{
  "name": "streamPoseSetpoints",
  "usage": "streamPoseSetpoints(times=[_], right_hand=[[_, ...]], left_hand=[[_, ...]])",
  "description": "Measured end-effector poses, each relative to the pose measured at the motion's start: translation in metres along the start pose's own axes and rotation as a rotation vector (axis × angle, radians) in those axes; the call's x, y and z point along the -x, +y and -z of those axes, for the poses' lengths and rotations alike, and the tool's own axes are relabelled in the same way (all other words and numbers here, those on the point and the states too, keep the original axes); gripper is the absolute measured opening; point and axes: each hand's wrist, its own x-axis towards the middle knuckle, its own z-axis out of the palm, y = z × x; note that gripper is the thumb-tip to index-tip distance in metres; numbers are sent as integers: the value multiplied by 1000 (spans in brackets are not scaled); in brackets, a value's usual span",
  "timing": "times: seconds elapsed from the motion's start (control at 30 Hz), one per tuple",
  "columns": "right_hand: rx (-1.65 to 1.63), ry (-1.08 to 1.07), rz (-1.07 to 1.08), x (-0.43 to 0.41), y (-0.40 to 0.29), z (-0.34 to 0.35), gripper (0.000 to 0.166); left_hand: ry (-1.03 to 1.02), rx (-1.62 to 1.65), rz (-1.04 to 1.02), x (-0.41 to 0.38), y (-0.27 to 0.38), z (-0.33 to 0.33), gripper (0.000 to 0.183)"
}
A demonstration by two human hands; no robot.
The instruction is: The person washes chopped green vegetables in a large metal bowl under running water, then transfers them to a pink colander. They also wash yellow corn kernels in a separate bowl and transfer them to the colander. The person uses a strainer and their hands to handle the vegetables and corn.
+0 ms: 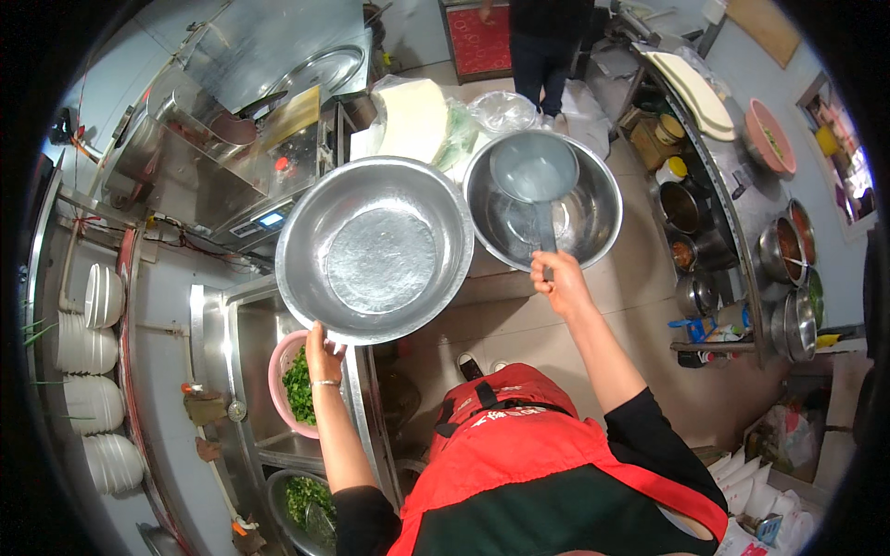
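My left hand (pixel 325 358) grips the near rim of a wide metal basin (pixel 382 257), which is tilted and has a shiny, wet-looking inside. In my right hand (pixel 558 278) is the handle of a grey plastic water ladle (pixel 534 167), held over a second, deeper metal bowl (pixel 591 229). The ladle's cup looks cloudy or translucent; its exact contents cannot be told. Both metal vessels are close side by side. Just beyond my left hand's wrist, a pink basket (pixel 279 389) of chopped green leaves (pixel 299 389) stands in the steel sink (pixel 254 333).
A metal bowl of chopped greens (pixel 309 500) is in the lower sink. White bowls (pixel 87 340) are stacked at the left. Ahead, a person (pixel 549 48) stands beyond plastic-wrapped goods (pixel 414 115). A steel table with shelves (pixel 730 174) holds pots at the right.
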Motion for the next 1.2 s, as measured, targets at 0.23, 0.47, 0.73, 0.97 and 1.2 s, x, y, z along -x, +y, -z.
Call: streamPoseSetpoints(times=[0.23,0.47,0.73,0.97,1.2], right_hand=[[52,-410,-70,56,16,-73,16],[-53,-525,-395,35,80,-107,13],[-24,-698,-716,13,76,-35,76],[-319,139,68,-83,67,106,44],[-13,255,190,-35,-24,75,35]], left_hand=[[127,134,-134,25,-8,39,58],[250,29,-194,78,-21,80,53],[411,134,-198,129,-46,140,36],[515,169,-235,142,-51,175,33],[554,78,-303,143,-50,225,31]])
